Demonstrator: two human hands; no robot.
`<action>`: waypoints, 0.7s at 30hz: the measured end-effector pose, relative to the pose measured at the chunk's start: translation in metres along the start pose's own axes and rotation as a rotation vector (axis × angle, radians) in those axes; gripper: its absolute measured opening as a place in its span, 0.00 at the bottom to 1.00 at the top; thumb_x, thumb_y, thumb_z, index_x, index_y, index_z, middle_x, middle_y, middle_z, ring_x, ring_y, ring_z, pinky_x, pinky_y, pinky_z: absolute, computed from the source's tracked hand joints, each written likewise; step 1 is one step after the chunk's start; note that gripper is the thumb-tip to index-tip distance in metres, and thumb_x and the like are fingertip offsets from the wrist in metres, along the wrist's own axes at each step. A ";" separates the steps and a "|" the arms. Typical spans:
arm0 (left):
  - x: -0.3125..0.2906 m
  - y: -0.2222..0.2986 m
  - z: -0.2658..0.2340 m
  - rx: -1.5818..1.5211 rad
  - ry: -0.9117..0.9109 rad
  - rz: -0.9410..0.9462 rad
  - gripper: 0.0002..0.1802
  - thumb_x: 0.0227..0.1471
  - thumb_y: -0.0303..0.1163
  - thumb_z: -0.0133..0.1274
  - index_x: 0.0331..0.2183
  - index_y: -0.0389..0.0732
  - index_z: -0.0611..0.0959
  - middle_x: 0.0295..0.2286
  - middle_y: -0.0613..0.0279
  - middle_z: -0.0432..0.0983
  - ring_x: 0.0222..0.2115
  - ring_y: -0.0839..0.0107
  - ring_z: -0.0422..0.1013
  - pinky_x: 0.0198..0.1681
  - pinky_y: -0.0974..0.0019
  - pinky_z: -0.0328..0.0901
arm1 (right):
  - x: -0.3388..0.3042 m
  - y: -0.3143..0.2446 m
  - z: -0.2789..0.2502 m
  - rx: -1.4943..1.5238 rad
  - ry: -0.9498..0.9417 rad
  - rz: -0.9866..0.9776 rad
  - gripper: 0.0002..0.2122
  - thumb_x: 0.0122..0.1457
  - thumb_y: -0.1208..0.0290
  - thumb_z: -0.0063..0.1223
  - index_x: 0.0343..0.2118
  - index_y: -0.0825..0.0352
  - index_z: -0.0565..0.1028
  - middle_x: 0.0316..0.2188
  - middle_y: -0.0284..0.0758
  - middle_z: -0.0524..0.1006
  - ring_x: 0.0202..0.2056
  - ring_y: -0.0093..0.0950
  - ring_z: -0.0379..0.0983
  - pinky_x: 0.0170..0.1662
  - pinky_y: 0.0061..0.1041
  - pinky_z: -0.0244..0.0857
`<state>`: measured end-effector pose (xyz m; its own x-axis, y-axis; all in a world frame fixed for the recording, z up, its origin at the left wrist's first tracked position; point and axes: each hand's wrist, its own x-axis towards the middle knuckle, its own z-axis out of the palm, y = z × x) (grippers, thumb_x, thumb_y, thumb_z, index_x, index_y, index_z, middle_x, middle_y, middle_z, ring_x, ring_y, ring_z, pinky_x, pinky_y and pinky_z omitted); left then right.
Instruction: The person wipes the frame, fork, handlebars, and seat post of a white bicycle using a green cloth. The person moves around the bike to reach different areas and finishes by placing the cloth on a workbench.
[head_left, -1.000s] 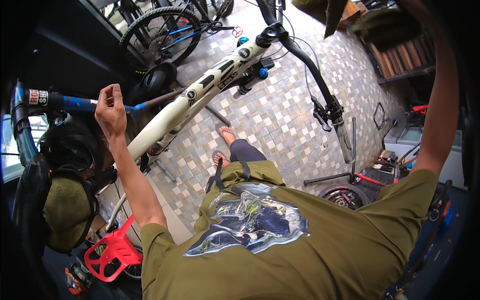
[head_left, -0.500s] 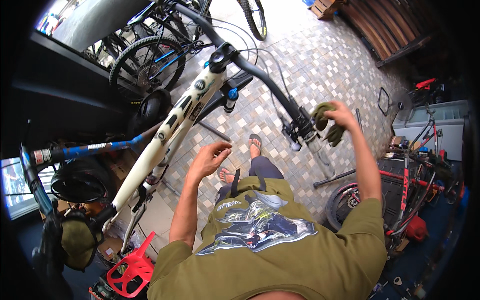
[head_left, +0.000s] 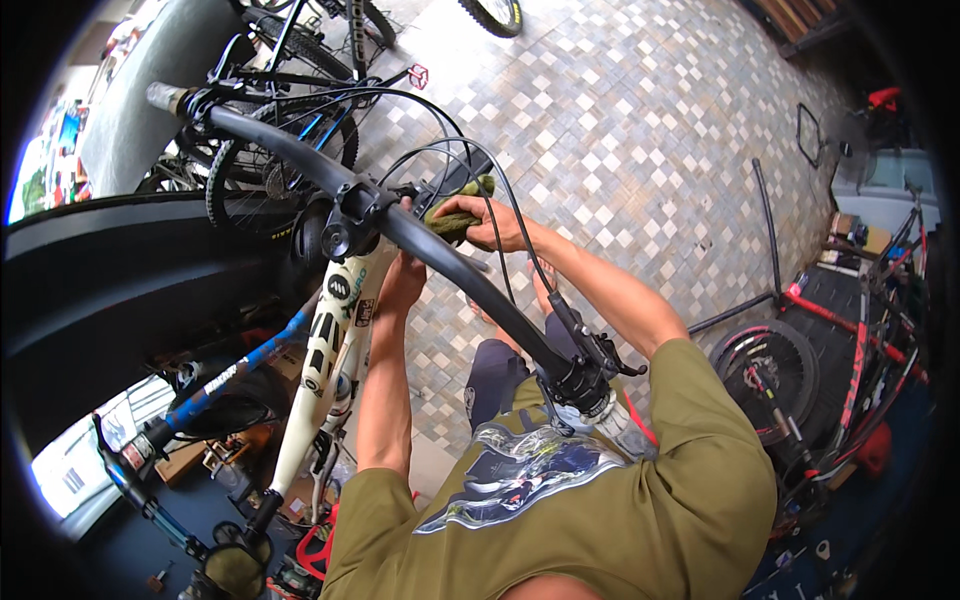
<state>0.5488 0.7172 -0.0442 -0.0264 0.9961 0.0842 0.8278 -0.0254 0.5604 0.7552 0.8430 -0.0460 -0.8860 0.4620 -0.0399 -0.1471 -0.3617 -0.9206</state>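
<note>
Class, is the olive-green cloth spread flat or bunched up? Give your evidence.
Bunched up: the olive-green cloth shows as a thick, crumpled wad in the right hand.

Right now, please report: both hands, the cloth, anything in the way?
Right hand holds green cloth. Left hand beside cream frame, grip unclear. Black handlebar partly hides left hand.

Looks like a bicycle workshop, though impossible to tell whether private or commercial. Shows this through a cream bicycle frame (head_left: 305, 410) carrying a black handlebar (head_left: 455, 262), parked mountain bikes (head_left: 278, 180) at upper left, and a bicycle wheel (head_left: 770, 360) lying near red metal tubing (head_left: 857, 375) at right. Has a patterned tile floor (head_left: 650, 150).
</note>
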 end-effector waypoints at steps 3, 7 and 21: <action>0.017 -0.012 0.015 -0.038 0.028 0.009 0.26 0.63 0.28 0.43 0.62 0.39 0.66 0.59 0.46 0.63 0.59 0.48 0.60 0.63 0.54 0.56 | 0.011 -0.003 -0.003 0.136 -0.024 -0.071 0.26 0.51 0.84 0.44 0.57 0.68 0.70 0.53 0.35 0.75 0.56 0.25 0.70 0.62 0.26 0.61; 0.011 -0.035 0.014 -0.072 0.098 -0.140 0.24 0.64 0.28 0.44 0.60 0.38 0.67 0.56 0.47 0.65 0.56 0.51 0.62 0.61 0.55 0.56 | 0.013 -0.032 0.000 0.078 0.032 -0.030 0.29 0.56 0.78 0.57 0.63 0.63 0.64 0.54 0.37 0.75 0.56 0.27 0.70 0.61 0.28 0.62; -0.094 0.026 0.047 -0.462 0.162 -0.549 0.20 0.60 0.22 0.42 0.55 0.36 0.70 0.46 0.52 0.71 0.47 0.61 0.69 0.55 0.60 0.60 | -0.074 0.108 0.085 -0.399 0.573 0.107 0.14 0.64 0.60 0.53 0.46 0.64 0.71 0.34 0.48 0.78 0.39 0.49 0.77 0.39 0.40 0.69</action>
<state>0.5992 0.6269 -0.0768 -0.4812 0.8515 -0.2082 0.3516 0.4050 0.8440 0.7673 0.7013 -0.1095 -0.4992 0.8339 -0.2354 0.1974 -0.1551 -0.9680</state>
